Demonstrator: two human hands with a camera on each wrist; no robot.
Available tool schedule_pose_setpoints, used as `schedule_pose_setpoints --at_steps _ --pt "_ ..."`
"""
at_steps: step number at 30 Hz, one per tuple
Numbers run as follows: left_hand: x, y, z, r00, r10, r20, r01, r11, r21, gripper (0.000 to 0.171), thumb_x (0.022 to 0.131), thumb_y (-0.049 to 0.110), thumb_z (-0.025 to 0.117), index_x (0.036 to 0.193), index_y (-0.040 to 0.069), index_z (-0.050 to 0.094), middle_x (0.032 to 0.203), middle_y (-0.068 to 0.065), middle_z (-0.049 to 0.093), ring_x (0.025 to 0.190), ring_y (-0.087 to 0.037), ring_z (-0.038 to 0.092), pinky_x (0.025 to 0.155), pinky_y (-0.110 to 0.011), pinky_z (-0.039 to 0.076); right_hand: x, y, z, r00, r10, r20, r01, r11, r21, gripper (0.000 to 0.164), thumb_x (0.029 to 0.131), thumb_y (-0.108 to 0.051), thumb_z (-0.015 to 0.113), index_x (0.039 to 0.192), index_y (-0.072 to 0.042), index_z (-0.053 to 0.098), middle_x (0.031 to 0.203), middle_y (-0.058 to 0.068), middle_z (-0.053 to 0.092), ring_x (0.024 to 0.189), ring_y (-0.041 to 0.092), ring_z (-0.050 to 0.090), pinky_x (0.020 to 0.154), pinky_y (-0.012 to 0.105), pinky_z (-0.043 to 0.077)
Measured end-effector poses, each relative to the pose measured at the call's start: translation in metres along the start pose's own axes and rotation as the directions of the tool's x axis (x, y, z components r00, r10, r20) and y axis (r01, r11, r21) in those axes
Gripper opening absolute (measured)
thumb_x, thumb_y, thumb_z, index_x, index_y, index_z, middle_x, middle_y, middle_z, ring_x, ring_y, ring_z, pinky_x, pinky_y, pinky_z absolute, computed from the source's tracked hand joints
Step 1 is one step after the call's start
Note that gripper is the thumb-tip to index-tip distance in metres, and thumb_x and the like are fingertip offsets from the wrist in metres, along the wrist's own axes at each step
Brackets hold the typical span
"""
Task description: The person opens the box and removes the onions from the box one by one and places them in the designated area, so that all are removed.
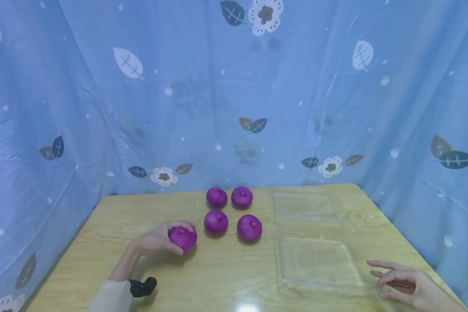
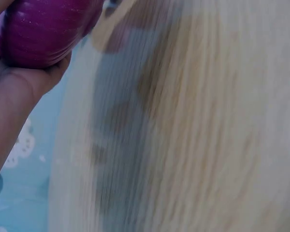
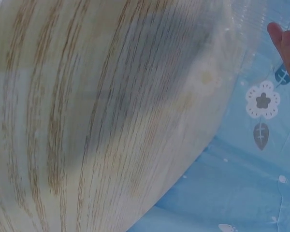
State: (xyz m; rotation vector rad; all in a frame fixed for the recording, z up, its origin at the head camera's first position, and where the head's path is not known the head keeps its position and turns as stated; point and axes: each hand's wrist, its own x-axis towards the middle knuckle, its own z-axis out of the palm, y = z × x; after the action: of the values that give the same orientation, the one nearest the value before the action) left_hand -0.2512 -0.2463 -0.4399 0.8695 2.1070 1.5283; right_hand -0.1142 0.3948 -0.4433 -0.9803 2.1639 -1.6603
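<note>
On the left of the head view, my left hand (image 1: 161,237) grips a purple onion (image 1: 183,239), thumb on the near side and fingers on the far side. The left wrist view shows the same onion (image 2: 46,31) close up, held in that hand (image 2: 19,94). Several more purple onions (image 1: 249,228) sit in a loose group to its right. A clear plastic container (image 1: 316,219), with two joined shallow halves, lies on the right side. By its near right corner, my right hand (image 1: 409,284) has its fingers loosely bent and holds nothing.
All of this is on a light wood-grain table (image 1: 226,277). A blue patterned curtain (image 1: 203,95) surrounds the back and both sides. Above the left sleeve, a black device (image 1: 143,287) is strapped at the wrist.
</note>
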Motion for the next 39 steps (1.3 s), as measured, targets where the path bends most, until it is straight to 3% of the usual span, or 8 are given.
schedule_pose_setpoints --at_steps 7,14,20,26,30,39 --pt "0.000 -0.012 -0.014 0.997 -0.057 -0.049 0.056 0.998 -0.029 0.053 0.073 -0.002 0.077 0.122 0.000 0.058 0.142 -0.031 0.036 0.125 -0.033 0.044 0.096 -0.039 0.048 -0.003 0.002 0.003 1.000 0.020 -0.013 -0.020 1.000 0.006 0.026 0.090 0.020 0.047 0.108 0.009 0.062 0.138 -0.022 0.046 0.119 -0.001 0.050 0.087 0.018 0.051" --pt "0.009 -0.022 -0.019 0.992 -0.036 -0.118 0.043 0.997 0.061 0.054 0.076 0.005 0.078 0.125 0.000 0.057 0.142 -0.029 0.039 0.127 -0.045 0.039 0.098 -0.042 0.046 -0.003 0.002 0.003 1.000 0.013 -0.006 -0.013 1.000 0.009 0.026 0.089 0.020 0.048 0.107 0.009 0.062 0.139 -0.021 0.046 0.120 -0.001 0.050 0.087 0.018 0.051" --pt "0.015 -0.031 -0.019 0.970 -0.042 -0.238 0.067 0.993 0.097 0.054 0.075 0.008 0.080 0.124 0.002 0.058 0.142 -0.026 0.040 0.127 -0.048 0.038 0.099 -0.049 0.044 -0.002 0.000 0.001 0.998 0.057 0.005 -0.057 0.998 0.038 0.023 0.091 0.017 0.047 0.108 0.010 0.061 0.137 -0.024 0.046 0.119 -0.003 0.049 0.087 0.018 0.051" --pt "0.021 -0.031 -0.016 0.950 -0.058 -0.307 0.098 0.988 0.119 0.059 0.073 0.010 0.082 0.126 0.003 0.056 0.143 -0.023 0.041 0.125 -0.045 0.042 0.100 -0.052 0.043 -0.002 -0.002 0.000 0.998 0.063 -0.002 -0.063 0.998 0.005 0.023 0.091 0.016 0.048 0.108 0.009 0.062 0.137 -0.025 0.045 0.118 -0.003 0.050 0.086 0.017 0.051" --pt "0.025 -0.023 -0.015 0.952 -0.060 -0.299 0.103 0.986 0.131 0.061 0.074 0.010 0.081 0.128 0.003 0.055 0.143 -0.025 0.040 0.124 -0.046 0.044 0.098 -0.052 0.044 -0.001 -0.003 0.000 0.998 0.062 -0.007 -0.062 0.998 -0.018 0.023 0.091 0.016 0.048 0.107 0.008 0.062 0.137 -0.026 0.045 0.118 -0.004 0.050 0.086 0.016 0.051" --pt "0.023 -0.012 -0.010 0.976 -0.045 -0.211 0.088 0.976 0.200 0.063 0.082 0.011 0.072 0.140 0.003 0.046 0.142 -0.024 0.041 0.124 -0.045 0.044 0.099 -0.055 0.042 0.000 -0.003 -0.001 0.999 0.035 -0.007 -0.035 0.999 -0.035 0.024 0.091 0.017 0.048 0.108 0.008 0.062 0.138 -0.025 0.044 0.119 -0.003 0.049 0.086 0.018 0.051"
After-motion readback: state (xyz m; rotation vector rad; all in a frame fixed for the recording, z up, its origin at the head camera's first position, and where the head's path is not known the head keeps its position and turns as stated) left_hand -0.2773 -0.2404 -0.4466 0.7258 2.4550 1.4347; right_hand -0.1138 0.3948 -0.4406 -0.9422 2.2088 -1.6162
